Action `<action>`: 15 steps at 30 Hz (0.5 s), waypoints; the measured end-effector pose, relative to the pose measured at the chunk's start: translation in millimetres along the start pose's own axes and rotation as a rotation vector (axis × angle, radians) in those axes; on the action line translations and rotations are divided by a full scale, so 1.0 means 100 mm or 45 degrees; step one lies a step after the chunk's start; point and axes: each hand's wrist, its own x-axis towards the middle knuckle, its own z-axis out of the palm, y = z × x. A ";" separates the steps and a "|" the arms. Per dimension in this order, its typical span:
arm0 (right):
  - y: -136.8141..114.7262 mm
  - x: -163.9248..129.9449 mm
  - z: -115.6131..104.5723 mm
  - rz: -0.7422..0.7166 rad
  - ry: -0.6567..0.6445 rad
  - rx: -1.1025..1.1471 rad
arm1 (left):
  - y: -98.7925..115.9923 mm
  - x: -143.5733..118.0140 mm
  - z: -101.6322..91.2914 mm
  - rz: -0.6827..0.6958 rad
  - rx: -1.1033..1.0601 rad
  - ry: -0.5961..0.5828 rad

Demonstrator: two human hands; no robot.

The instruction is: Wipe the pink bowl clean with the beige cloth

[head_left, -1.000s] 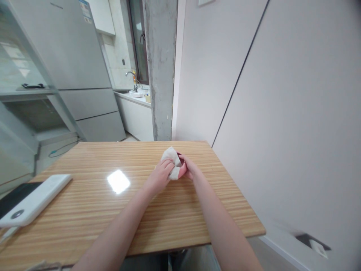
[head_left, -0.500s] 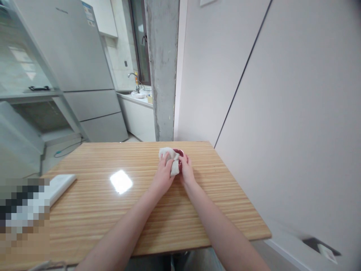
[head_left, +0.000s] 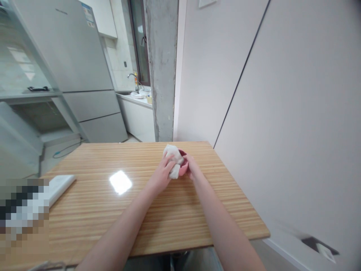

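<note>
- Near left edge: pale cord (head_left: 50, 264) on the table (head_left: 169, 229); my left forearm could snag it if I pulled back low.
- Left side: white slab (head_left: 63, 183), partly pixelated, well apart from my hands; only a wide sweep left could knock it.
- My left hand (head_left: 163, 174): fingers bent over the white cloth (head_left: 172, 152), pressing it against the pink bowl (head_left: 184, 170). Cloth could bunch or slide off if I press unevenly.
- My right hand (head_left: 191, 168): fingers curled round the bowl's right side, thumb near the rim — grip underneath hidden, can't tell how firm. Bowl could twist loose if the left pushes harder than the right holds.
- Bowl: tilted, opening partly covered by cloth, over the table's far half, right of middle. Touching the tabletop? Can't tell.
- Far edge just beyond — a slip that way could drop the bowl.
</note>
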 end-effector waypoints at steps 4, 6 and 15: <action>0.07 -0.01 0.07 -0.169 0.228 0.138 | 0.03 -0.02 0.07 -0.107 -0.038 0.037; 0.09 -0.03 0.09 -0.223 0.313 0.175 | 0.06 -0.02 0.11 -0.101 -0.022 0.005; 0.21 -0.13 0.21 -0.114 0.207 0.111 | 0.06 0.00 0.09 -0.194 0.089 0.137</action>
